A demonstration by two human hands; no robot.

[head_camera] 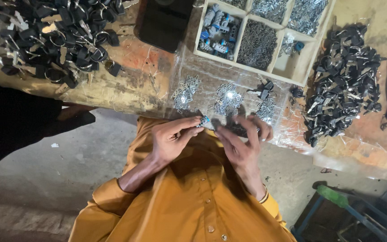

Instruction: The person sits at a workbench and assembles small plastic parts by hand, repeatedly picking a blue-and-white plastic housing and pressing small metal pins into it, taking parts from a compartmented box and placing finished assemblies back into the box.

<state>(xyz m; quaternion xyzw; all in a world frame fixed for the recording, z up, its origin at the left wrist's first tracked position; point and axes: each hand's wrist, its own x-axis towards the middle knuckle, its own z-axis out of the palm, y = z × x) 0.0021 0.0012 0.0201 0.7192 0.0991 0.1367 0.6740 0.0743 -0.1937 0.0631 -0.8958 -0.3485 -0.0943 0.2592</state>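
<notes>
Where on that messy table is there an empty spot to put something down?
One bare patch of table lies between the left key pile and the wooden tray, below the black phone. Another shows at the top right corner, above the right key pile. It is crowded by the hands, among small metal heaps.

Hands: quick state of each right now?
Left hand: pinching a small blue-and-silver lock cylinder.
Right hand: fingers half-curled beside the cylinder; whether it holds anything cannot be told.
</notes>
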